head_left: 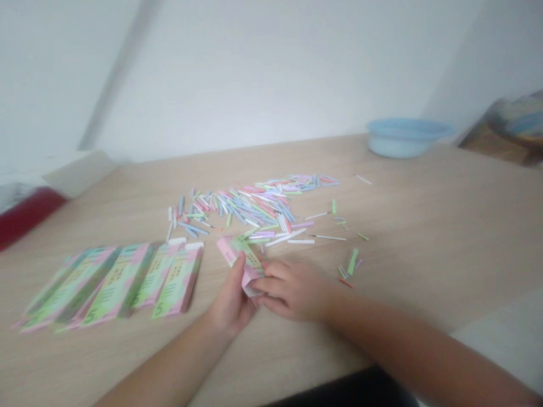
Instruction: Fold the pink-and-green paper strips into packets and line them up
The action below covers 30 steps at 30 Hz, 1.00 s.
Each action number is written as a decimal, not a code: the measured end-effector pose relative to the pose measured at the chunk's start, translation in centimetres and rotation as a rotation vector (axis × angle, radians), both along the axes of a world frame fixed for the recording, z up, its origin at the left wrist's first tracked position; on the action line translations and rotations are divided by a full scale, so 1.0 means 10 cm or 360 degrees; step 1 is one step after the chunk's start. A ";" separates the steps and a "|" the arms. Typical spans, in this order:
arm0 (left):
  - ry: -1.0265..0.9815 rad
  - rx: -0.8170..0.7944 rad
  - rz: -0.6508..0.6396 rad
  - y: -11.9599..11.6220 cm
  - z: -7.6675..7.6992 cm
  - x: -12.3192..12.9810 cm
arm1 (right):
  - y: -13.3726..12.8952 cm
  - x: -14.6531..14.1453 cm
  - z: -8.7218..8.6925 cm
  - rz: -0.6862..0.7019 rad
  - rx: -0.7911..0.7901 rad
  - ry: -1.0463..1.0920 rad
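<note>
My left hand and my right hand both grip a pink-and-green printed cardboard box, which is tilted and partly folded. Its lower end is hidden by my fingers. Beyond my hands lies a scattered heap of thin pastel paper sticks, its nearest pieces almost touching the box. To my left, several flat boxes of the same print lie side by side. Short green pieces lie just beyond my right hand.
The light wooden table runs back to a white wall. A pale blue plastic basin stands at its far edge. A white box and a dark red object sit at the far left.
</note>
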<state>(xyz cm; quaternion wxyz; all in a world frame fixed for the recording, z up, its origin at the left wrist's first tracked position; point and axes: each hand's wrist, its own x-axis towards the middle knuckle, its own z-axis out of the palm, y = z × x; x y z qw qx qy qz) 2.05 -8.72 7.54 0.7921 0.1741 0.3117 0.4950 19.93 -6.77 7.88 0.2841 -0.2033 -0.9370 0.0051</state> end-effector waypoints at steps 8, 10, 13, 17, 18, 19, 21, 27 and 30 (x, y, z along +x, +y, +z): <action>-0.0109 -0.0058 0.0169 0.01 0.01 -0.01 | 0.01 0.02 -0.03 -0.0096 0.0157 0.0111; -0.0130 -0.0083 0.0193 0.01 0.00 -0.02 | 0.01 0.00 -0.02 -0.0103 0.0110 0.0101; -0.0153 -0.0087 0.0189 0.02 -0.01 -0.01 | 0.01 -0.02 -0.03 -0.0144 0.0040 0.0158; -0.0132 -0.0065 0.0173 0.01 -0.01 0.00 | -0.01 -0.05 -0.06 -0.0186 -0.0041 0.0209; -0.0117 -0.0060 0.0171 0.01 0.00 0.01 | -0.01 -0.05 -0.06 -0.0189 -0.0073 0.0211; -0.0102 -0.0055 0.0169 0.01 0.00 0.01 | -0.01 -0.06 -0.06 -0.0188 -0.0103 0.0214; -0.0079 -0.0052 0.0174 0.00 0.00 0.01 | -0.01 -0.06 -0.05 -0.0170 -0.0140 0.0219; -0.0102 -0.0067 0.0222 0.01 0.01 0.01 | 0.00 -0.05 -0.02 -0.0083 -0.0113 0.0237; -0.0097 -0.0069 0.0221 0.02 0.01 0.01 | 0.00 -0.05 -0.02 -0.0071 -0.0110 0.0250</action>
